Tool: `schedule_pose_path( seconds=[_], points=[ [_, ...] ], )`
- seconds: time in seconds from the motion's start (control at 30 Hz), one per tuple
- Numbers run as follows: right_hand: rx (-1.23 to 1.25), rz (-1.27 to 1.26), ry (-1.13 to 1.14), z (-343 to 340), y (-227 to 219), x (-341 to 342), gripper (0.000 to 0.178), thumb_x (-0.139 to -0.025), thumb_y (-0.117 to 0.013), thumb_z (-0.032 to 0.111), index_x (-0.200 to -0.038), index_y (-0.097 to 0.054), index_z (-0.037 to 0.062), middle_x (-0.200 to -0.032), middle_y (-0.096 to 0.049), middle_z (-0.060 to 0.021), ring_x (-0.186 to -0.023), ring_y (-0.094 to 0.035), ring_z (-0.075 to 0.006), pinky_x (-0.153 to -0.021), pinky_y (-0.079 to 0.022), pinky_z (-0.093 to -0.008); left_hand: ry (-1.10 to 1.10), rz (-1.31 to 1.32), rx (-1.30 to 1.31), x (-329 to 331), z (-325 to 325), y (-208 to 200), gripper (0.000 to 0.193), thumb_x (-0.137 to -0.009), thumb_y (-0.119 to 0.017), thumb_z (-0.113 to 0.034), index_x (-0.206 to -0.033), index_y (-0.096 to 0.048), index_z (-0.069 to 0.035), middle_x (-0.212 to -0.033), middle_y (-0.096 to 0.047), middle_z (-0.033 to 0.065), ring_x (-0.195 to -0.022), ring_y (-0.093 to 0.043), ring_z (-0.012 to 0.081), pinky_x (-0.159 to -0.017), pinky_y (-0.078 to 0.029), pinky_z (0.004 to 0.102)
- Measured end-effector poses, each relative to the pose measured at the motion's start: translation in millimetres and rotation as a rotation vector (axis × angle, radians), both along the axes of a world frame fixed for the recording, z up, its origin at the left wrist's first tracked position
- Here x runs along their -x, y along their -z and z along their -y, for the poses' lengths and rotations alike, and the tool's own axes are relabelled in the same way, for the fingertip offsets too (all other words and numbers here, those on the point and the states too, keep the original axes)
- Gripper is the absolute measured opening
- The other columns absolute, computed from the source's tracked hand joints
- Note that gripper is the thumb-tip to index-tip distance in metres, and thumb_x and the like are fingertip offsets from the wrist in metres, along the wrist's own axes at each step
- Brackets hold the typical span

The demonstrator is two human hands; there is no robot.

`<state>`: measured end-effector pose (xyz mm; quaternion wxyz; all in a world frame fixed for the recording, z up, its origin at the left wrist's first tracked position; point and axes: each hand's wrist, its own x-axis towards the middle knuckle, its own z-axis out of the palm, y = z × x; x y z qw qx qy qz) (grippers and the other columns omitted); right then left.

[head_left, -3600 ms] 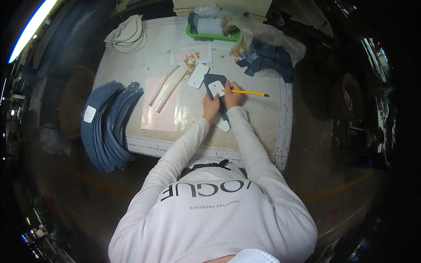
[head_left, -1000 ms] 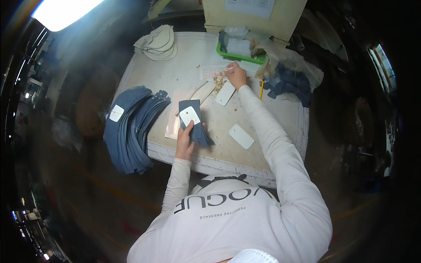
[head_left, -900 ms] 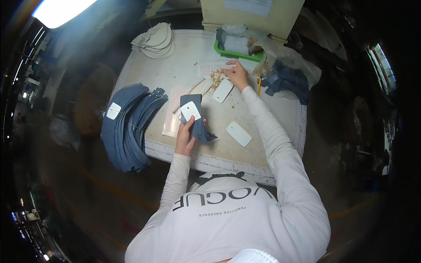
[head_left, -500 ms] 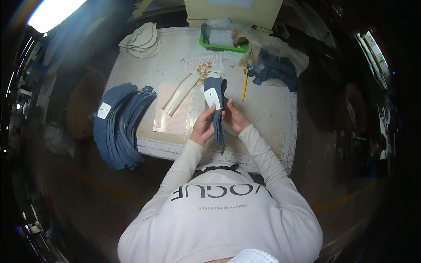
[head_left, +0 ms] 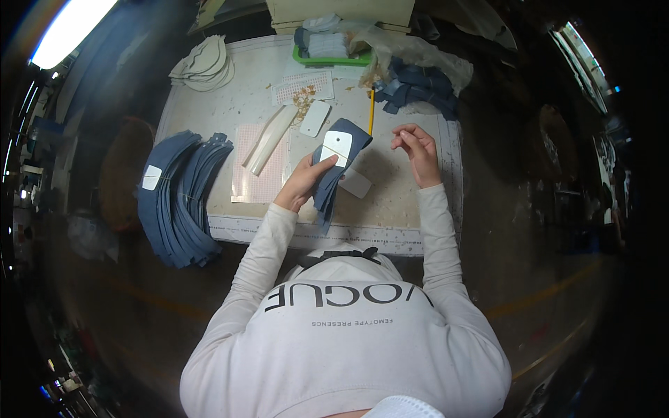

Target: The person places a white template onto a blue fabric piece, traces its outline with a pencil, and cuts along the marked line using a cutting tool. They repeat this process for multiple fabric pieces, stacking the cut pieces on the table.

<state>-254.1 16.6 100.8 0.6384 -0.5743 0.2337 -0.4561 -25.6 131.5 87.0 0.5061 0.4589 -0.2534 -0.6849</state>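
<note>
1. Left hand [head_left: 300, 184], at 6: fingers clamped on your blue strip bundle [head_left: 355, 136], mid-counter; thumb by the lower edge of its white card [head_left: 337, 141].
2. Tan band [head_left: 336, 151], thin, across the card: could snap or ride off; a slack thumb would then let strips fan out and skew the card.
3. Right hand [head_left: 416, 150], at 3, apart from the bundle: fingers curled; cannot tell whether the tips meet.
4. Blue stack [head_left: 167, 209], at 8, apparently overhanging: your left sleeve [head_left: 254, 261] could knock it off.
5. Counter [head_left: 404, 209]: pale, scuffed; loose tan bands [head_left: 303, 101] near 12.
6. Yellow pencil [head_left: 371, 111], at 1: may roll if bumped.
7. Far edge: green tray [head_left: 331, 61], 12; white pieces [head_left: 203, 66], 11; clear bag [head_left: 446, 66], 2.
8. Room: dim; lit lamp [head_left: 73, 31] at 11.
</note>
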Motion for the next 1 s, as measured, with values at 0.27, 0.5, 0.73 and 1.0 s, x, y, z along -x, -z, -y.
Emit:
schedule_pose_path(
  seconds=[0.27, 0.5, 0.73, 1.0],
  points=[
    [-0.185, -0.128, 0.002, -24.9, 25.6, 23.8, 0.052, -0.086, -0.067, 0.014, -0.133, -0.047, 0.0033, -0.113, -0.057, -0.0081, -0.099, -0.055, -0.0104, -0.085, -0.046, -0.0213, 0.306, 0.202, 0.052, 46.6, 19.0, 2.7, 0.04, -0.089, -0.064, -0.022, -0.119, -0.048, 0.0, -0.098, -0.063, 0.0096, -0.071, -0.064, 0.0141, -0.067, -0.054, 0.0245],
    [-0.34, -0.087, 0.532, 42.9, 71.1, 131.3, 0.051, -0.081, -0.071, 0.01, -0.128, -0.051, 0.0078, -0.115, -0.057, -0.0077, -0.101, -0.058, -0.0177, -0.086, -0.047, -0.028, 0.319, 0.441, 0.261, 47.7, 39.9, 19.5, 0.036, -0.089, -0.062, -0.023, -0.119, -0.05, -0.009, -0.095, -0.065, 0.0069, -0.068, -0.064, 0.016, -0.064, -0.051, 0.0267],
    [-0.083, -0.777, 0.94, 72.6, 138.6, 174.4, 0.056, -0.076, -0.073, 0.014, -0.127, -0.052, 0.0107, -0.116, -0.059, -0.016, -0.106, -0.057, -0.0278, -0.092, -0.045, -0.037, 0.605, 1.602, 0.752, 6.9, 34.6, 65.4, 0.055, -0.068, -0.075, -0.015, -0.118, -0.054, -0.015, -0.125, -0.053, 0.007, -0.118, -0.047, 0.0327, -0.101, -0.035, 0.0479],
    [0.345, -0.967, 0.924, 110.8, 86.6, 148.6, 0.036, -0.075, -0.07, 0.018, -0.111, -0.063, 0.0139, -0.111, -0.061, -0.0089, -0.098, -0.059, -0.028, -0.088, -0.046, -0.0392, 0.32, 1.604, 0.617, -22.1, 72.9, 56.3, 0.057, -0.065, -0.079, -0.031, -0.112, -0.056, -0.008, -0.115, -0.056, 0.0114, -0.11, -0.052, 0.0324, -0.098, -0.037, 0.0422]
  ],
)
